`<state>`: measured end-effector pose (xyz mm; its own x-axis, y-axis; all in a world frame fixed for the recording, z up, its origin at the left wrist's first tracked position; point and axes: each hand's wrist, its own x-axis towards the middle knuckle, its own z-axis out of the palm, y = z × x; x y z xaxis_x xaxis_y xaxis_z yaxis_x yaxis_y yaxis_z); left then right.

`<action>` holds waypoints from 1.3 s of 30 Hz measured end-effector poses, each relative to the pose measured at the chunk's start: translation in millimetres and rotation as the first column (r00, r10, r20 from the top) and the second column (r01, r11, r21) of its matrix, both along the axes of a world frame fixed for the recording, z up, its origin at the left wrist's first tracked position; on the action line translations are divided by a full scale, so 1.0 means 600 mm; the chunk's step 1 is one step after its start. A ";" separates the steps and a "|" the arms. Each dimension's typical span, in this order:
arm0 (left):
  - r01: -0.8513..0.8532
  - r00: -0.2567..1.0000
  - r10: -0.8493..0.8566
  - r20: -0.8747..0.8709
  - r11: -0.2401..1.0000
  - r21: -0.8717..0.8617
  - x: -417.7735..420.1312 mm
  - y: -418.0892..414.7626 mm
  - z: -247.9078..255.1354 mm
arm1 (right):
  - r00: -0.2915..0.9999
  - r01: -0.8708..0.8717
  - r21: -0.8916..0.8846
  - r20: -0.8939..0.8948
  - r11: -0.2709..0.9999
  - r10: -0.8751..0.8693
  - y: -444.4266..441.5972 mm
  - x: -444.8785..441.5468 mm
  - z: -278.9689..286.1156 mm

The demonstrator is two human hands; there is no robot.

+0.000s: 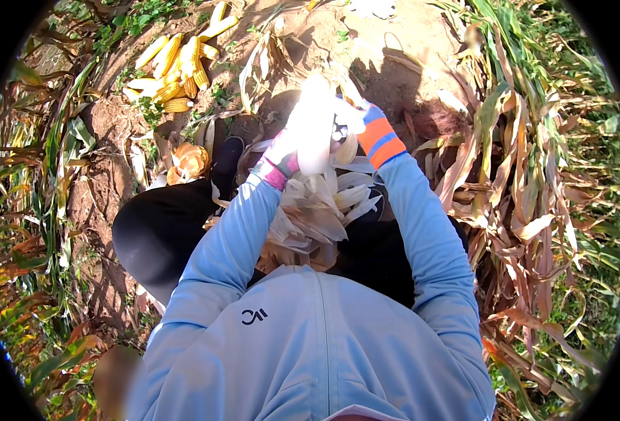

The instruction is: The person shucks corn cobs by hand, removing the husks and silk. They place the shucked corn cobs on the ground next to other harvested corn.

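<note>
Strong sunlight washes out much of what is between my hands. A pale ear of corn (315, 150) points towards me there, its far end lost in the glare. My left hand (283, 150), in a pink and grey glove, is closed around the ear's left side. My right hand (365, 123) wears a blue and orange glove and is at the ear's right side, by some dry husk (347, 150). Glare hides its fingers. Below both hands, loose pale husks (315, 210) are heaped between my legs.
Husked yellow corn ears (175, 66) lie piled on bare soil (107, 131) at the upper left. A curled dry husk (189, 162) sits near my left shoe (226, 160). Dry corn stalks and leaves (520, 173) line the right side, and more corn leaves (31, 210) border the left.
</note>
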<state>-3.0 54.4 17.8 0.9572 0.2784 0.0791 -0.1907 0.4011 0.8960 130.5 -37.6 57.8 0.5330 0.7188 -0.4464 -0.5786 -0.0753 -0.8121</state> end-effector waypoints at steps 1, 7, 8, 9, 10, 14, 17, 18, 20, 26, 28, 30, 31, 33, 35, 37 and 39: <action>0.081 0.996 -0.091 -0.007 0.920 -0.384 0.001 -0.003 -0.001 | 0.988 -0.031 -0.031 0.148 0.999 0.036 0.001 -0.004 0.001; -0.022 0.991 -0.081 -0.103 0.668 -0.744 -0.002 -0.019 0.022 | 0.790 -0.243 -0.005 0.579 0.970 0.201 -0.018 0.027 -0.047; -0.036 0.994 -0.049 -0.101 0.709 -0.704 -0.001 -0.022 0.024 | 0.747 -0.241 -0.070 0.624 0.968 0.231 -0.023 0.034 -0.056; -0.076 0.994 0.005 -0.109 0.745 -0.663 -0.005 -0.020 0.020 | 0.797 -0.199 -0.201 0.537 0.959 0.278 -0.007 0.014 -0.019; -0.106 0.993 0.049 -0.108 0.778 -0.620 -0.006 -0.021 0.020 | 0.842 -0.156 -0.334 0.448 0.930 0.302 0.001 -0.002 0.006; -0.343 0.934 0.343 -0.102 0.939 0.013 0.020 -0.026 -0.039 | 0.509 -0.097 -0.258 0.817 0.961 0.270 -0.002 -0.024 -0.007; -0.400 0.909 0.408 -0.082 0.911 0.100 0.034 -0.034 -0.036 | 0.989 0.105 0.183 -0.121 0.977 -0.084 -0.008 0.002 -0.059; -0.427 0.901 0.426 -0.084 0.904 0.008 0.034 -0.036 -0.038 | 0.948 0.039 0.128 0.309 0.991 -0.077 -0.013 0.011 -0.085; -0.454 0.891 0.443 -0.096 0.871 -0.190 0.037 -0.034 -0.037 | 0.630 0.011 0.040 0.775 0.999 -0.038 -0.022 0.024 -0.117; -0.414 0.892 0.423 -0.159 0.625 -0.662 0.018 0.000 -0.026 | 0.916 0.264 0.237 0.243 0.935 -0.320 -0.015 -0.067 0.045; -0.496 0.858 0.434 -0.274 0.564 -0.660 0.018 0.007 -0.009 | 0.897 0.177 0.258 0.356 0.950 -0.264 -0.019 -0.051 0.022; -0.532 0.837 0.457 -0.302 0.549 -0.644 0.013 0.022 -0.008 | 0.980 0.143 0.262 0.099 0.954 -0.175 -0.019 -0.034 0.006; -0.473 0.867 0.418 -0.270 0.524 -0.708 0.012 0.030 -0.013 | 0.997 0.077 0.333 -0.012 0.940 -0.078 -0.018 -0.038 0.000; -0.343 0.920 0.339 -0.196 0.457 -0.821 0.011 0.042 -0.023 | 0.998 -0.029 0.390 0.054 0.920 0.008 -0.021 -0.083 0.007; -0.384 0.912 0.327 -0.246 0.479 -0.789 0.007 0.074 -0.056 | 0.925 -0.103 0.329 0.378 0.939 -0.031 -0.020 -0.161 0.044; -0.309 0.937 0.314 -0.153 0.542 -0.781 -0.009 0.124 -0.105 | 0.823 -0.255 0.046 0.534 0.966 0.192 -0.033 -0.187 0.103; -0.247 0.946 0.320 -0.052 0.605 -0.757 -0.047 0.191 -0.151 | 0.558 -0.267 -0.049 0.806 0.962 0.196 -0.070 -0.232 0.116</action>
<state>-31.2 169.0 -72.9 0.8201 0.5325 -0.2093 -0.4680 0.8348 0.2901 -8.8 -79.8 127.4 0.4564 0.8800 0.1313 0.3351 -0.0333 -0.9416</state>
